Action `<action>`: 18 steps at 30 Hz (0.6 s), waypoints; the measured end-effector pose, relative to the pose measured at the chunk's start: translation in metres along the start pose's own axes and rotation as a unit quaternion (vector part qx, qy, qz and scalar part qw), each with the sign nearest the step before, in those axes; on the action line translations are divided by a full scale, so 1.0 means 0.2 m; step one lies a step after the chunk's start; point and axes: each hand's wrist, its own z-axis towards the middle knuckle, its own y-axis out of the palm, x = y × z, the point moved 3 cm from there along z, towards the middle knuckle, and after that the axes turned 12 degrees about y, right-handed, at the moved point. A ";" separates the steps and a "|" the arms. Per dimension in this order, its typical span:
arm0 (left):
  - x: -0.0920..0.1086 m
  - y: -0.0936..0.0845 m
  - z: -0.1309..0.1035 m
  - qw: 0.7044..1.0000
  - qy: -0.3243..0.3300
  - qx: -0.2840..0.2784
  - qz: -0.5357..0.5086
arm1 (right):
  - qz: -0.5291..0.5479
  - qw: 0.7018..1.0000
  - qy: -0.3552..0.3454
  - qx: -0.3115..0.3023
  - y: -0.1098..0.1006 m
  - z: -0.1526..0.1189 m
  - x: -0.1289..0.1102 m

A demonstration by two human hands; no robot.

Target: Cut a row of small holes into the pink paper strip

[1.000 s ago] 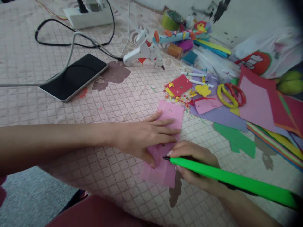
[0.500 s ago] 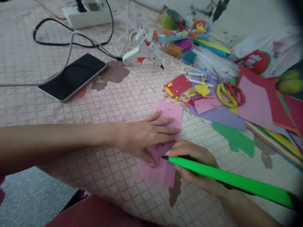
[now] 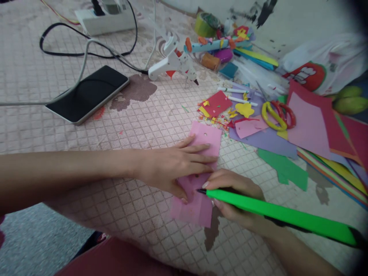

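Checked tablecloth (image 3: 143, 126), grey floor (image 3: 34, 241) — left hand (image 3: 172, 163) splayed on pink strip (image 3: 195, 214), right hand (image 3: 245, 185) pinching green pen (image 3: 273, 212).

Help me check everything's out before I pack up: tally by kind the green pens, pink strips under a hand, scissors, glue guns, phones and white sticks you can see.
Green pen, in the right hand: 1
Pink strip, under the left hand: 1
Scissors: 1 pair
Glue gun: 1
Phone: 1
White sticks: 2
Total: 7

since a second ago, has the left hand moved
No, neither way: judged against the phone, the left hand stays in place on the pink strip. Everything drifts slightly left in the picture together.
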 end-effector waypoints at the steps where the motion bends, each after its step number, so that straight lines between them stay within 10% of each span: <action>1: 0.00 0.00 0.00 1.000 0.000 0.000 -0.001 | 0.005 1.000 0.005 0.011 0.00 0.00 0.00; 18: -0.02 -0.03 -0.02 0.999 0.019 0.028 -0.040 | 0.087 0.996 0.003 -0.034 -0.05 -0.02 0.07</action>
